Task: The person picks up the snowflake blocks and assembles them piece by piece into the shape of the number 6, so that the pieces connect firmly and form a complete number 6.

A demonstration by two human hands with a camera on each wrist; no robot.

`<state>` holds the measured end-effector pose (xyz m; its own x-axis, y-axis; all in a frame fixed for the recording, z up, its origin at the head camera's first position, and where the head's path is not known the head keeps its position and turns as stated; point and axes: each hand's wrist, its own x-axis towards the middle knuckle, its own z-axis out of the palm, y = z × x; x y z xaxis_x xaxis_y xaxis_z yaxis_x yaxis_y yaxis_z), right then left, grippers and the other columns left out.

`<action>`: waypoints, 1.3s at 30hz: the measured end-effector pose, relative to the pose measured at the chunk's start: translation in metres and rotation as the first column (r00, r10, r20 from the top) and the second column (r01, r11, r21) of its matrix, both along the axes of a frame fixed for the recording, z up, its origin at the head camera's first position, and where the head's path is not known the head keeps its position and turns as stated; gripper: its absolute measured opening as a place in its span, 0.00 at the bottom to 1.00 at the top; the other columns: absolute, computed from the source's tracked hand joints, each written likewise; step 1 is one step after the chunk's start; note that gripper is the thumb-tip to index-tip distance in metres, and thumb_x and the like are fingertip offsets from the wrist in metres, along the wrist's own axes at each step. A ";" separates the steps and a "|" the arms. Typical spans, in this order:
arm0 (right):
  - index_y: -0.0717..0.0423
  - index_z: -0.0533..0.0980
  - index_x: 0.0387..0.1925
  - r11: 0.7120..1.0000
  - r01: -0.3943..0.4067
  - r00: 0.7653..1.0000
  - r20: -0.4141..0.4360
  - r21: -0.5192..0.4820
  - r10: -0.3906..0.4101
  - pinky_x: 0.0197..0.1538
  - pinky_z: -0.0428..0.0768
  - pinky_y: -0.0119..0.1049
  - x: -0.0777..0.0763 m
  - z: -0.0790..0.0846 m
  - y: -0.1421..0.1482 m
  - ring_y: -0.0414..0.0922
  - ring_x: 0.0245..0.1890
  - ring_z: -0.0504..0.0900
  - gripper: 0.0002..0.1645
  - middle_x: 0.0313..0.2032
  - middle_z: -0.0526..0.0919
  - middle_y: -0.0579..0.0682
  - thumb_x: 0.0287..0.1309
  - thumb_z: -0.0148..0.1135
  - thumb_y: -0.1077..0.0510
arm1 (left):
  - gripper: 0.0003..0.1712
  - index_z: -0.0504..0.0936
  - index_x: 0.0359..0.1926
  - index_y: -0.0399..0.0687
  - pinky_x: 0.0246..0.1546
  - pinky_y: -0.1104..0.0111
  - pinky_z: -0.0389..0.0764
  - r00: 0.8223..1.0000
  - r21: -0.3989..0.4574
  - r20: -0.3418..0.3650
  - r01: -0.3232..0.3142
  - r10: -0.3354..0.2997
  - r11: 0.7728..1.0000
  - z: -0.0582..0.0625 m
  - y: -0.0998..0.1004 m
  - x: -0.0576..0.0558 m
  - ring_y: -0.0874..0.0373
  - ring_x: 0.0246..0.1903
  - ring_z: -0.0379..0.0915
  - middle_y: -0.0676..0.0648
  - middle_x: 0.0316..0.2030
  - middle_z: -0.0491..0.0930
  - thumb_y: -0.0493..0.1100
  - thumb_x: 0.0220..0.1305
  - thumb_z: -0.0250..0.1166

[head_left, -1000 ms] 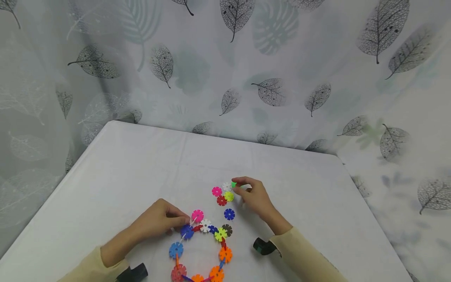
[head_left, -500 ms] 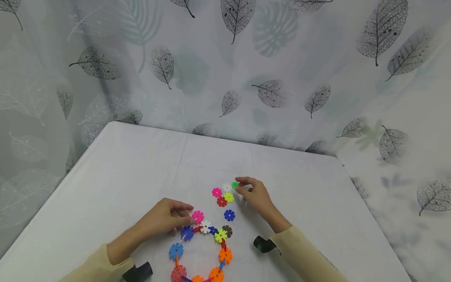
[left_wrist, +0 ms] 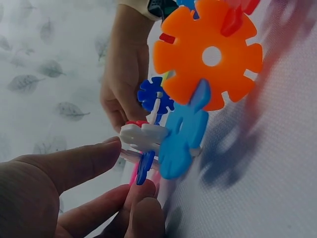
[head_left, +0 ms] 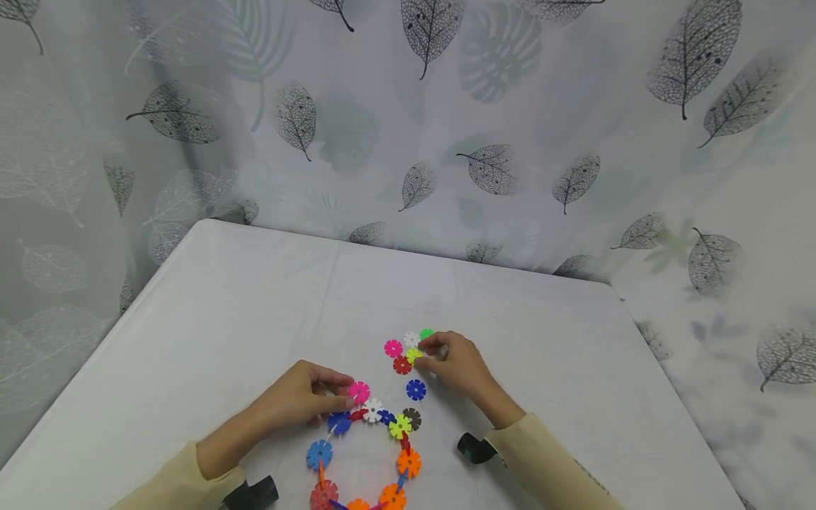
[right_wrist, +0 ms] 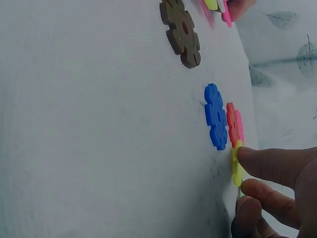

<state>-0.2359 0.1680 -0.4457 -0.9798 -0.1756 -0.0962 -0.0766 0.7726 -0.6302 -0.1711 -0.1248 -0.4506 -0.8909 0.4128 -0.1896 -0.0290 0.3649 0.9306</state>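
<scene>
Flower-shaped slotted plastic discs are linked into a ring, with orange discs [head_left: 408, 463] on its right and a light blue disc [head_left: 319, 454] on its left. My left hand [head_left: 299, 397] pinches a pink disc [head_left: 360, 392] at the ring's upper left, thumb and fingers at its edge. In the left wrist view, a white disc [left_wrist: 141, 134] stands near the thumb. My right hand [head_left: 460, 365] is at a small group of loose discs; its thumb and forefinger touch the edges of a yellow disc [right_wrist: 237, 168], which lies on the table.
Around the yellow disc lie loose red [head_left: 402, 365], pink [head_left: 393, 348], white [head_left: 411, 340] and green [head_left: 426, 333] discs. A blue disc [head_left: 416, 389] lies nearer, with a brown disc [right_wrist: 181, 32] beside the ring. A leaf-patterned curtain [head_left: 382, 127] hangs behind the white table [head_left: 255, 283].
My right hand has left the green disc and moved down to the yellow one. My left hand has shifted slightly right, from the ring's white link to the pink disc.
</scene>
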 end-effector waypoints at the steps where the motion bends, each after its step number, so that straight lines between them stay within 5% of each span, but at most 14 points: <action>1: 0.49 0.85 0.43 1.000 -0.002 1.000 0.003 0.002 0.002 0.33 0.77 0.37 0.000 0.000 0.000 0.44 0.32 0.74 0.17 0.36 0.81 0.43 0.53 0.79 0.50 | 0.28 0.85 0.54 0.36 0.19 0.66 0.78 1.000 -0.005 0.001 -0.001 0.001 1.000 -0.001 0.000 0.000 0.58 0.18 0.72 0.51 0.33 0.85 0.49 0.58 0.76; 20: 0.47 0.84 0.37 0.990 -0.129 0.990 0.043 -0.053 0.132 0.31 0.79 0.36 0.000 0.001 -0.010 0.44 0.28 0.76 0.05 0.31 0.81 0.42 0.61 0.72 0.53 | 0.27 0.85 0.54 0.34 0.23 0.64 0.81 1.000 0.016 0.004 -0.008 0.007 1.000 -0.002 0.001 0.000 0.56 0.21 0.75 0.49 0.35 0.86 0.48 0.58 0.77; 39: 0.42 0.82 0.38 0.915 -0.367 0.926 0.030 -0.167 0.377 0.32 0.83 0.35 0.004 0.006 -0.034 0.42 0.24 0.80 0.03 0.34 0.82 0.38 0.64 0.70 0.53 | 0.27 0.85 0.53 0.33 0.23 0.64 0.82 1.000 0.029 0.024 -0.006 0.006 1.000 -0.001 0.000 0.000 0.57 0.21 0.76 0.49 0.31 0.87 0.47 0.58 0.76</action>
<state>-0.2319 0.1341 -0.4397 -0.8339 -0.5437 -0.0949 -0.2975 0.5877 -0.7524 -0.1714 -0.1250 -0.4517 -0.8888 0.4131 -0.1987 -0.0534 0.3372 0.9399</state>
